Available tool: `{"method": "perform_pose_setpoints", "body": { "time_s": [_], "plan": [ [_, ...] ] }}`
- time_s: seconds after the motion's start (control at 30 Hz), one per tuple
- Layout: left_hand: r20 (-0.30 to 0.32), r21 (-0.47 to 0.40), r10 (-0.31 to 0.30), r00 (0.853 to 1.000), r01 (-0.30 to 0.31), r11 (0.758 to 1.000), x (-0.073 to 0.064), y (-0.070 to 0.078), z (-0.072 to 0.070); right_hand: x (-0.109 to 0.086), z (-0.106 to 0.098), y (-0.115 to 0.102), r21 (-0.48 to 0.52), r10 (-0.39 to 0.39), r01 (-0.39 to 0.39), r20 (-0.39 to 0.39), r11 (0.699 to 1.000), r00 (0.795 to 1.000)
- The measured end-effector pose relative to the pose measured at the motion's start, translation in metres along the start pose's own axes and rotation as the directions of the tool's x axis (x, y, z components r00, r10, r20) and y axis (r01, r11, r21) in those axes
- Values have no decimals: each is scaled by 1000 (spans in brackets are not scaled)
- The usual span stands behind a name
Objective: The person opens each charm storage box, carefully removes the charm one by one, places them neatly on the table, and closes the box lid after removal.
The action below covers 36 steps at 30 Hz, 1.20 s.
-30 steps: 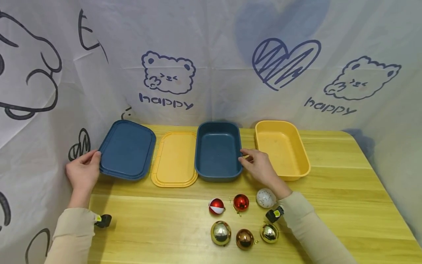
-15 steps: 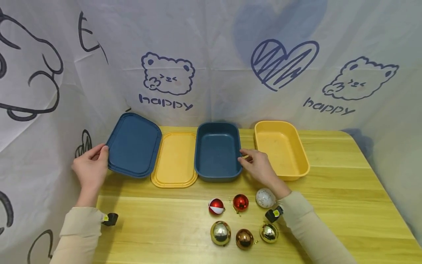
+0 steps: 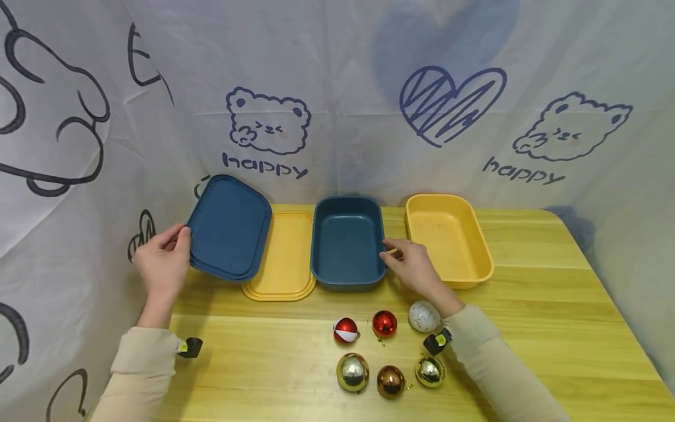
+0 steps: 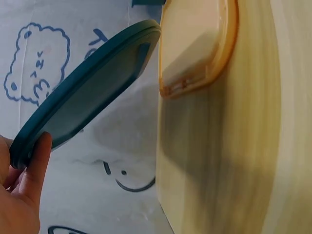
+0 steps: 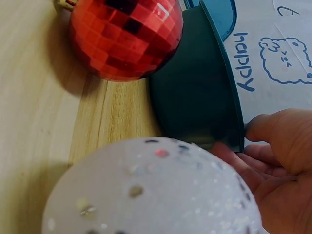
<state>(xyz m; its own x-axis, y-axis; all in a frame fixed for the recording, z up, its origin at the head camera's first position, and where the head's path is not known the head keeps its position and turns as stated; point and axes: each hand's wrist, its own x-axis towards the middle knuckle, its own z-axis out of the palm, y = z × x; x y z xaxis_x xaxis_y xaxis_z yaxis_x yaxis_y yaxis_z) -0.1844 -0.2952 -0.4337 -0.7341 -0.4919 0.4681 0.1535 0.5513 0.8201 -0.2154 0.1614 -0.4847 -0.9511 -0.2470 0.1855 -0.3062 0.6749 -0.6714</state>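
My left hand (image 3: 163,258) pinches the left edge of a dark blue lid (image 3: 231,228), thumb on one face. The lid is raised and tilted, overlapping part of the yellow lid (image 3: 285,252) in the head view. From the left wrist, the blue lid (image 4: 92,83) hangs clear of the table with its underside showing. My right hand (image 3: 413,264) is at the right side of the dark blue box (image 3: 348,240), which sits upright with nothing inside. Close up in the right wrist view, thumb and fingers pinch the rim of the blue box (image 5: 200,83).
A yellow box (image 3: 450,240) stands right of the blue one. In front lie several ball ornaments: a red and white one (image 3: 345,330), a red one (image 3: 385,323), a glittery white one (image 3: 424,316), and gold and brown ones (image 3: 391,382). A printed cloth (image 3: 337,140) hangs behind the table.
My left hand has carried the blue lid rightward and upward, so it now covers more of the yellow lid. The right hand and the blue box stay put.
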Motion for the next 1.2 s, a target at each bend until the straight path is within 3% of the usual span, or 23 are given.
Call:
{"method": "perform_pose_setpoints", "body": {
  "time_s": [0.27, 0.53, 0.7, 0.93, 1.2],
  "plan": [
    [-23, -56, 111, 994, -112, 992, -3, 11, 17, -1, 0, 0, 7, 0, 0, -1, 1000, 1000],
    [-2, -108, 137, 991, -136, 985, -8, 24, 28, 0, 0, -1, 3, -2, 2, -5, 1000, 1000],
    [7, -92, 159, 987, -158, 983, -10, 32, 34, 4, -6, -5, -8, 12, -12, -19, 1000, 1000],
    [12, -82, 179, 984, -177, 981, -17, 43, 43, 20, -18, -22, 2, -17, 17, -82, 1000, 996],
    [32, -103, 223, 974, -219, 970, -23, 50, 52, 38, -17, -48, 7, -41, 42, -82, 999, 996]
  ]
}}
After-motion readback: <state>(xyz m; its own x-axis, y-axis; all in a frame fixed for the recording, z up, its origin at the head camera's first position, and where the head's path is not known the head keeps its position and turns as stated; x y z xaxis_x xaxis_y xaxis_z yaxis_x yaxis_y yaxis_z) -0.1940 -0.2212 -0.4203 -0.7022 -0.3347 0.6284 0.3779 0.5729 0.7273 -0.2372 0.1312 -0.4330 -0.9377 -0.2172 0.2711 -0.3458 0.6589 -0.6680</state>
